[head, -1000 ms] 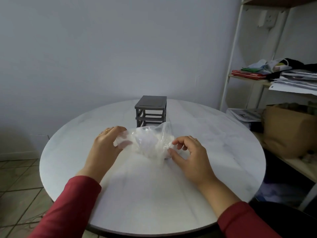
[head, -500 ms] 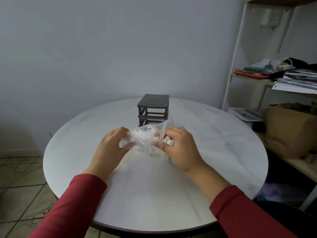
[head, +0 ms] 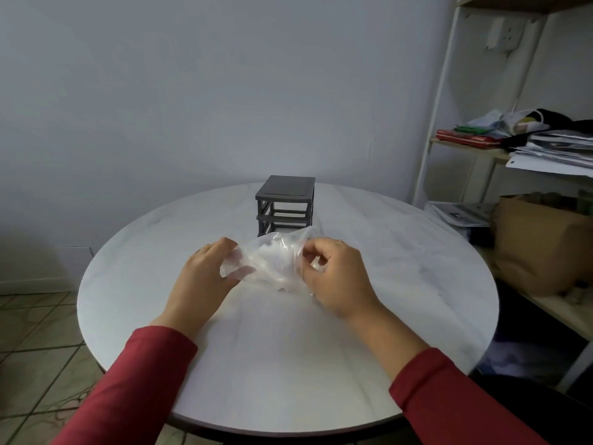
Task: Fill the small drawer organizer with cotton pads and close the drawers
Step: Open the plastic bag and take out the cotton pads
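1. Cotton pads [head: 272, 266] are inside the clear plastic bag [head: 290, 244] between your two hands, low over the table [head: 288, 364]. They show only as a white mass, and I cannot count them.
2. Your left hand [head: 205, 274] grips the left end of the bag with curled fingers. Your right hand [head: 337, 277] pinches the right end between thumb and fingertips. I believe the mouth of the bag is there, but the plastic is too crumpled to be sure.
3. The long axis of the bag runs from one hand to the other, across your body. So the pads lie just to the right of the left hand and just to the left of the right hand.
4. I judge that you are opening the bag and that the filling is not yet begun.
5. The drawer organizer [head: 285, 203] stands upright just beyond the bag, straight ahead of the gap between your hands. It is slightly on the side of the right hand, so this hand seems nearer for carrying pads forward.
6. Its side toward you shows open slots. I cannot tell if drawers sit inside.
7. Far to the right of your right hand stands a shelf rack [head: 431, 123], well apart.
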